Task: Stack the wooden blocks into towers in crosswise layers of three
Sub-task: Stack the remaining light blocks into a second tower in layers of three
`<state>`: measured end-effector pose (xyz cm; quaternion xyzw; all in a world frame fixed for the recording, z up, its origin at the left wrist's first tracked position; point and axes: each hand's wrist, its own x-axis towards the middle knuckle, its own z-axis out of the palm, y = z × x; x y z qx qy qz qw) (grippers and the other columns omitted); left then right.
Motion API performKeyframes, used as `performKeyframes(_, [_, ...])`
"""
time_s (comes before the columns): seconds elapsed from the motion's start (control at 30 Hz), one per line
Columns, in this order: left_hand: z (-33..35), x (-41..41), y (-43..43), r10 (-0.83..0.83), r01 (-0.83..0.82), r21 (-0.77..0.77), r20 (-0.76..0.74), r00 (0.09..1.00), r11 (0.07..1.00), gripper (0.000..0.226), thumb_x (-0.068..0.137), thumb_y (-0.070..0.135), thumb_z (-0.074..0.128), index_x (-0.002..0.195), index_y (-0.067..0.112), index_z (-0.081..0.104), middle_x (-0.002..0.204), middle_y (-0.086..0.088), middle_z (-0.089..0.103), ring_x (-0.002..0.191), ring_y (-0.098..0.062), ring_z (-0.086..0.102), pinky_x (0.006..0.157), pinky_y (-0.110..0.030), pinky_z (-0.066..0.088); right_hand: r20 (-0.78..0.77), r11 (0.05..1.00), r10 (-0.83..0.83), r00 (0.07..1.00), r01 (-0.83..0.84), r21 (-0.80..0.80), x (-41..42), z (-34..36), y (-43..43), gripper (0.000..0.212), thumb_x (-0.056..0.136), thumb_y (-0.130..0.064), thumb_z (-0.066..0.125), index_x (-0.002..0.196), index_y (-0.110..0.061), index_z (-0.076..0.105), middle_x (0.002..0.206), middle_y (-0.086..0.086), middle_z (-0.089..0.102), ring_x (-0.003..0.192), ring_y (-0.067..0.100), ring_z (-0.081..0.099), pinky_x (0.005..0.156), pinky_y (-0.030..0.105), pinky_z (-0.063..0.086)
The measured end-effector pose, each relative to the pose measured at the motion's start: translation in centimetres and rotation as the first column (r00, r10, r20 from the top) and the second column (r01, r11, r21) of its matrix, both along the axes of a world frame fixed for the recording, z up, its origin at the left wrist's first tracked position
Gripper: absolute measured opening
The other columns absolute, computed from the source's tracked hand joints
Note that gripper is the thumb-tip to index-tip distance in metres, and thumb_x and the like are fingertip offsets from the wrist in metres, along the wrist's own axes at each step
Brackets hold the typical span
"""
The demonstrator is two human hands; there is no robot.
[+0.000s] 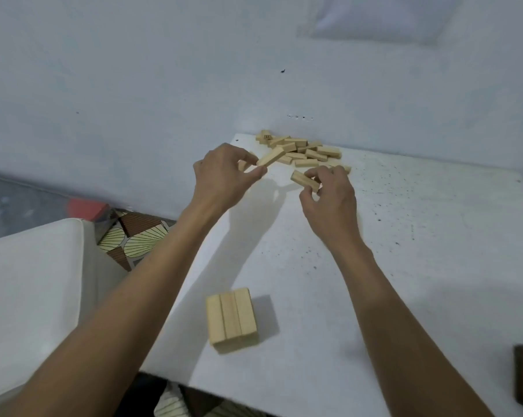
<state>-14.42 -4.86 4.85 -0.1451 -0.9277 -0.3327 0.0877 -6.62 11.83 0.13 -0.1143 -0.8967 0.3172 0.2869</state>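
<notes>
Where the blocks lie: a loose heap of wooden blocks point(302, 149) sits on the white worktop point(404, 236) just beyond the left hand point(224, 173) and the right hand point(329, 194). The low tower point(231, 316) stands well back from both hands, toward the person, between the two forearms.
Left grip: fingers curled, with thumb and fingertips pinching one end of a block point(270, 156) that juts away toward the heap, clear of the surface.
Right grip: just beside the left hand, the fingers are curled round the near end of a second block point(303, 180). Whether it is off the surface I cannot tell.
Tower: the top layer shows three blocks side by side, touching. The layers under it cannot be counted.
Handling: these look light, stiff and smooth-faced, not fragile, but likely to slip or swing when pinched by one end. A hold across the long sides near the middle should set each one down more squarely.
Containers: no box or tray shows; the blocks lie bare on the worktop.
Risk: a light tower probably shifts at a nudge, so each block wants lowering gently, crosswise to the top layer.
</notes>
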Motion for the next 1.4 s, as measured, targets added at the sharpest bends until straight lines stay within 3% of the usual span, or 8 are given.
performKeyframes(0.07, [1.8, 3.0, -0.4, -0.028, 0.027, 0.047, 0.032, 0.999, 0.999, 0.024, 0.083, 0.044, 0.074, 0.100, 0.027, 0.076, 0.108, 0.001, 0.069, 0.100, -0.021, 0.063, 0.092, -0.047, 0.049, -0.017, 0.999, 0.018, 1.000, -0.019, -0.036, 3.4, 0.1, -0.2, 0.021, 0.091, -0.009, 0.060, 0.111, -0.014, 0.066, 0.102, 0.000, 0.050, 0.084, 0.019, 0.055, 0.072, 0.030, 0.046])
performKeyframes(0.23, [5.7, 10.9, -0.8, -0.107, 0.098, 0.075, 0.132, 0.985, 0.992, 0.020, 0.081, 0.042, 0.077, 0.095, 0.028, 0.076, 0.097, 0.004, 0.072, 0.090, -0.012, 0.068, 0.066, -0.030, 0.053, -0.012, 0.997, 0.068, 0.998, -0.069, -0.044, 11.5, 0.4, 0.1, 0.020, 0.092, -0.011, 0.063, 0.111, -0.016, 0.067, 0.100, 0.001, 0.057, 0.086, 0.017, 0.056, 0.076, 0.036, 0.052])
performKeyframes(0.37, [6.5, 17.4, 0.5, -0.110, 0.111, 0.005, 0.156, 0.982, 0.994, 0.017, 0.082, 0.044, 0.075, 0.095, 0.033, 0.074, 0.097, 0.005, 0.069, 0.093, -0.014, 0.065, 0.077, -0.038, 0.056, -0.016, 0.993, 0.112, 0.994, -0.112, -0.035, 17.1, 0.3, 0.8, 0.021, 0.090, -0.008, 0.067, 0.110, -0.013, 0.069, 0.099, 0.000, 0.059, 0.086, 0.015, 0.057, 0.078, 0.034, 0.052])
performKeyframes(0.53, [3.2, 22.5, 3.1, -0.108, 0.130, -0.149, 0.147, 0.983, 0.980, 0.020, 0.085, 0.046, 0.069, 0.101, 0.033, 0.073, 0.099, 0.009, 0.063, 0.088, -0.014, 0.061, 0.069, -0.030, 0.047, 0.026, 0.994, 0.113, 0.993, -0.113, -0.002, 22.4, -0.5, 2.0, 0.024, 0.088, -0.006, 0.068, 0.111, -0.013, 0.070, 0.100, -0.002, 0.059, 0.090, 0.015, 0.057, 0.080, 0.033, 0.052])
performKeyframes(0.7, [-1.2, 23.4, 5.6, -0.118, 0.155, -0.271, 0.150, 0.982, 0.950, 0.023, 0.091, 0.042, 0.062, 0.104, 0.027, 0.075, 0.107, 0.006, 0.067, 0.089, -0.015, 0.060, 0.068, -0.029, 0.040, 0.097, 0.993, 0.111, 0.989, -0.114, 0.030, 25.2, -1.9, 3.2, 0.025, 0.086, -0.004, 0.068, 0.109, -0.013, 0.065, 0.103, -0.001, 0.061, 0.090, 0.019, 0.057, 0.080, 0.042, 0.052])
performKeyframes(0.9, [-4.1, 23.3, 7.4, -0.176, 0.231, -0.353, 0.181, 0.968, 0.907, 0.017, 0.087, 0.032, 0.061, 0.087, 0.023, 0.076, 0.090, 0.003, 0.066, 0.083, -0.024, 0.062, 0.072, -0.036, 0.047, 0.200, 0.983, 0.141, 0.970, -0.162, 0.092, 26.2, -3.4, 4.5, 0.044, 0.092, -0.008, 0.061, 0.135, -0.015, 0.053, 0.105, 0.004, 0.060, 0.091, 0.022, 0.053, 0.079, 0.043, 0.051])
performKeyframes(1.13, [-3.6, 22.8, 7.2, -0.330, 0.385, -0.290, 0.221, 0.918, 0.876, 0.020, 0.092, 0.030, 0.064, 0.110, 0.026, 0.073, 0.123, 0.009, 0.062, 0.110, -0.017, 0.058, 0.078, -0.029, 0.037, 0.190, 0.972, 0.116, 0.975, -0.150, 0.178, 26.1, -4.7, 5.0, 0.028, 0.087, -0.001, 0.068, 0.114, -0.003, 0.070, 0.095, 0.008, 0.057, 0.087, 0.022, 0.052, 0.070, 0.029, 0.041])
performKeyframes(1.4, [-4.4, 21.6, 7.0, -0.462, 0.501, -0.185, 0.217, 0.860, 0.846, 0.031, 0.097, 0.007, 0.052, 0.113, 0.022, 0.074, 0.133, 0.008, 0.060, 0.115, -0.015, 0.058, 0.088, -0.029, 0.045, 0.173, 0.972, 0.130, 0.976, -0.160, 0.173, 25.6, -4.5, 4.7, 0.020, 0.086, 0.000, 0.069, 0.106, -0.002, 0.072, 0.103, 0.013, 0.060, 0.090, 0.029, 0.058, 0.069, 0.036, 0.050])
